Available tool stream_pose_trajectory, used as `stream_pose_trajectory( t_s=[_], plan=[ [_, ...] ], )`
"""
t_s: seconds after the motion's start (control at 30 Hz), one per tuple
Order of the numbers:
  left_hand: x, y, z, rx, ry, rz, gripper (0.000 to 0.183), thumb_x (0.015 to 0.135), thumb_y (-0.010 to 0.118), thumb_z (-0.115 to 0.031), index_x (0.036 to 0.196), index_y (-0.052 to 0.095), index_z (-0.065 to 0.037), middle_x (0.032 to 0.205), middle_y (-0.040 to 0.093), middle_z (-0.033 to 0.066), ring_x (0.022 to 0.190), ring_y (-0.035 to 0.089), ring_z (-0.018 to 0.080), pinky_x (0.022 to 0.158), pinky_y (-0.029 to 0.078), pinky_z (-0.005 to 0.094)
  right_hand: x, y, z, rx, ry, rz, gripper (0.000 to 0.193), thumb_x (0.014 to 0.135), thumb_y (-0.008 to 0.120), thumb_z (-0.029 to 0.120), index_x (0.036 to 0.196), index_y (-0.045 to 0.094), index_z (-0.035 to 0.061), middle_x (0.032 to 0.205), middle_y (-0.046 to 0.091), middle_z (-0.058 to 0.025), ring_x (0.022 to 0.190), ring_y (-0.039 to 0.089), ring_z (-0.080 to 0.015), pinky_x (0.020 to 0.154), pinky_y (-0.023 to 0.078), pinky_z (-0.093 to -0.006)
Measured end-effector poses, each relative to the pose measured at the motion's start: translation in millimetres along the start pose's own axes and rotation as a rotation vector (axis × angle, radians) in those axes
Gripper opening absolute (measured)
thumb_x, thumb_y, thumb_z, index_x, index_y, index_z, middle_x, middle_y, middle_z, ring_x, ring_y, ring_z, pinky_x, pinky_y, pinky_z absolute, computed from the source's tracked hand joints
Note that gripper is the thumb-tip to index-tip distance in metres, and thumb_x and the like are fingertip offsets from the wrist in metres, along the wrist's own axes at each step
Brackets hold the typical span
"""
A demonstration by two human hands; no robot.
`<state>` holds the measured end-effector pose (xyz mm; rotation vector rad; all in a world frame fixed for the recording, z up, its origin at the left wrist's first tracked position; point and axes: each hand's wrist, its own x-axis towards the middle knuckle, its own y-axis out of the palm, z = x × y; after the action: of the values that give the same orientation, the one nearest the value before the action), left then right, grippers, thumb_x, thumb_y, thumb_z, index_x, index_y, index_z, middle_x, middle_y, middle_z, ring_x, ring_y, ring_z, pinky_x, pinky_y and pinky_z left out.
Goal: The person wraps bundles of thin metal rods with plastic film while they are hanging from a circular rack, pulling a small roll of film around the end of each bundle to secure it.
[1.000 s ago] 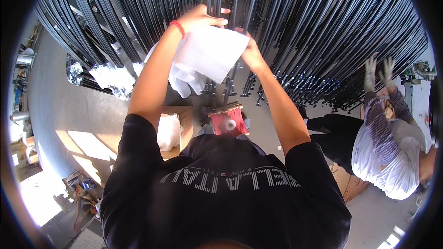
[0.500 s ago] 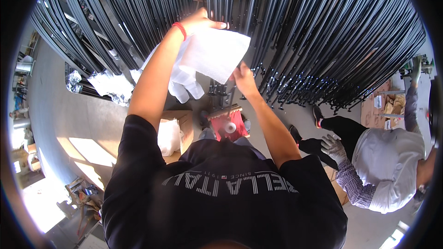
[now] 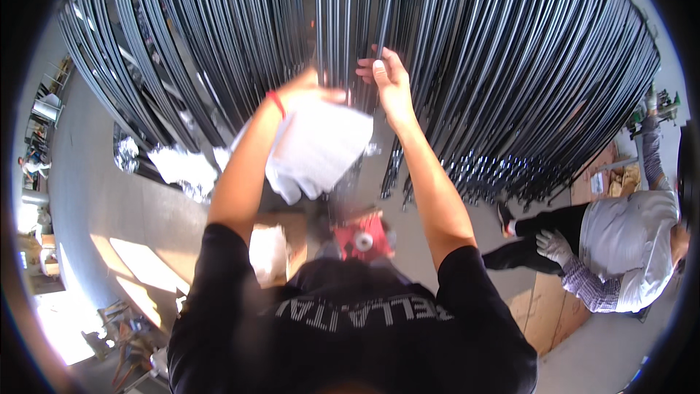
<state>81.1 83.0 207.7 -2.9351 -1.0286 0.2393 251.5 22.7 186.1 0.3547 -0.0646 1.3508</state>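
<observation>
My left hand [image 3: 310, 91], a red band at its wrist and its fingers blurred, is closed at the top of soft white sheets [image 3: 324, 138], which look like foam wrapping. They hang below the hand and against my forearm, in front of hanging black rods [image 3: 337, 22]. To the right, my right hand [image 3: 392, 84] is raised among the rods, thumb and fingers apart. Its fingertips are beside a rod; whether they touch it I cannot tell. Small fittings show at the rods' lower ends.
More black rods [image 3: 510, 66] hang in dense rows on both sides. Silvery-white wrapping [image 3: 182, 168] covers some ends at left. Below are an open carton [image 3: 295, 237] with white material and a red-topped stand [image 3: 354, 241] bearing a white roll. A gloved co-worker [image 3: 620, 248] is at right.
My right hand has risen from the rods' lower part and its fingers have spread. My left hand and the white sheets have shifted down, the sheets also slightly left.
</observation>
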Motion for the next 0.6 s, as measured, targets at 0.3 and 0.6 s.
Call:
stream_pose_trajectory(
  t_s=[0.3,0.6],
  plan=[
    [-13,1,8,0.081,0.107,0.075,0.014,0.073,0.065,-0.007,0.084,0.06,-0.002,0.079,0.063,0.0053,0.077,0.06,0.014,0.074,0.047,0.027,64,20,29,-0.375,-0.172,-0.25,0.028,0.086,0.047,0.007,0.112,0.04,0.0036,0.076,0.055,-0.0117,0.06,0.053,-0.0129,0.055,0.043,-0.0262],
    [-19,-7,7,0.13,0.135,0.072,0.013,0.075,0.063,-0.013,0.081,0.062,-0.001,0.079,0.063,0.0036,0.074,0.057,0.0104,0.07,0.044,0.0227,34,32,64,-0.924,-0.621,-0.671,0.043,0.075,0.05,-0.004,0.116,0.04,0.0014,0.116,0.037,-0.0223,0.103,0.043,-0.0354,0.086,0.037,-0.0422]
  ],
)
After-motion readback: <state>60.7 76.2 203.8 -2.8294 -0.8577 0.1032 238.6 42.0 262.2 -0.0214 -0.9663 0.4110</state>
